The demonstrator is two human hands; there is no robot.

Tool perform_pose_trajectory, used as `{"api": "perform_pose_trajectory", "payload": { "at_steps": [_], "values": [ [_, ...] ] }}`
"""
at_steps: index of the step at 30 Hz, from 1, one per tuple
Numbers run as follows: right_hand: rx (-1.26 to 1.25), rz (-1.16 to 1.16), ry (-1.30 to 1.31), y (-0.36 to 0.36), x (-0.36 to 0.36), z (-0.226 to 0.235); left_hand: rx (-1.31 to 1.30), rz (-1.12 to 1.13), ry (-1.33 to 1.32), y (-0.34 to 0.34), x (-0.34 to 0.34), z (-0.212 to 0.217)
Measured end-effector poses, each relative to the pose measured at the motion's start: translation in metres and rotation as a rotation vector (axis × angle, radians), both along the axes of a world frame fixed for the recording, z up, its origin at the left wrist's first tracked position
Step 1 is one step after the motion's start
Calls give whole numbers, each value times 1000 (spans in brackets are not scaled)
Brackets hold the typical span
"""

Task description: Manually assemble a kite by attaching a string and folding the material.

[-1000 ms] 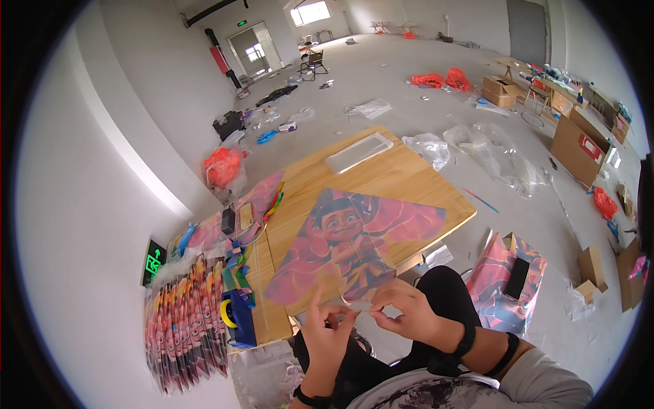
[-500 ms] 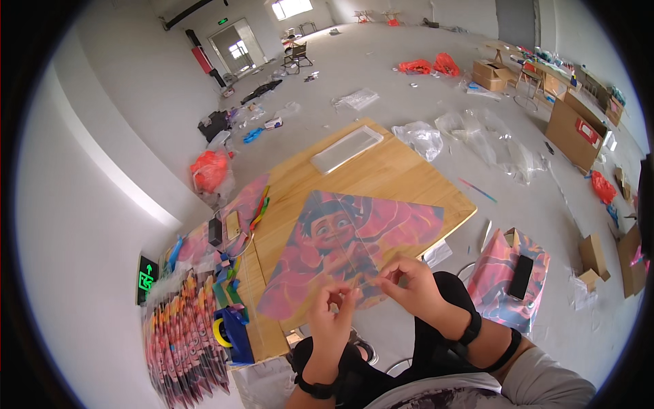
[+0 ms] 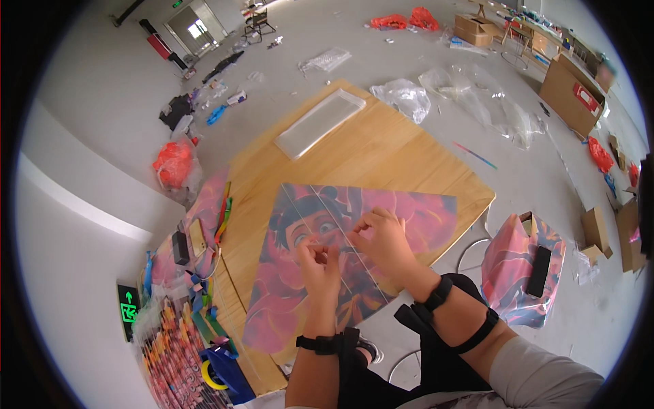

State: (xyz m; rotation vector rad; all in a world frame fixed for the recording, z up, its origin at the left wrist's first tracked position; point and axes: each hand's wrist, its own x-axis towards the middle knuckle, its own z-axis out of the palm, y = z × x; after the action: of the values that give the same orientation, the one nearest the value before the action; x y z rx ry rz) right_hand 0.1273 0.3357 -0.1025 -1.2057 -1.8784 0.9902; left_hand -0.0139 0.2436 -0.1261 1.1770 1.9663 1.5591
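Note:
A kite sail [image 3: 415, 211], pink and red with a printed cartoon face, lies on the wooden table [image 3: 409, 157] in front of me. Thin pale rods cross its face. My left hand [image 3: 319, 266] is above the middle of the print, thumb and fingertips pinched together. Just to its right, my right hand [image 3: 383, 238] is pinched too, its fingertips close to the left ones. Whatever lies between the fingertips is too fine to make out, perhaps a thread. Black straps circle both forearms.
Packed printed kites [image 3: 180, 347] and a yellow tape roll [image 3: 214, 375] sit at lower left. A black box [image 3: 180, 247], phone [image 3: 197, 237] and ribbons [image 3: 223, 215] line the left edge. Clear sleeves [image 3: 320, 123] lie at the far end. A print-covered box [image 3: 507, 266] stands right.
Both hands have moved from the sail's near edge up over the middle of its print, still pinched. The sail lies turned slightly differently, and the whole view has shifted.

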Motion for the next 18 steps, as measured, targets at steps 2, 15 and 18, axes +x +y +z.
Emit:
{"api": "perform_pose_trajectory", "payload": {
  "at_steps": [2,15,18],
  "values": [
    [48,-15,-48,12,-14,-19,-41,20,8,12,-7,-10],
    [-3,18,-203,49,-37,-68,-192,17,44,43,-31,-39],
    [31,18,-262,48,-37,-68,-212,35,45,45,-31,-40]
  ]
}}
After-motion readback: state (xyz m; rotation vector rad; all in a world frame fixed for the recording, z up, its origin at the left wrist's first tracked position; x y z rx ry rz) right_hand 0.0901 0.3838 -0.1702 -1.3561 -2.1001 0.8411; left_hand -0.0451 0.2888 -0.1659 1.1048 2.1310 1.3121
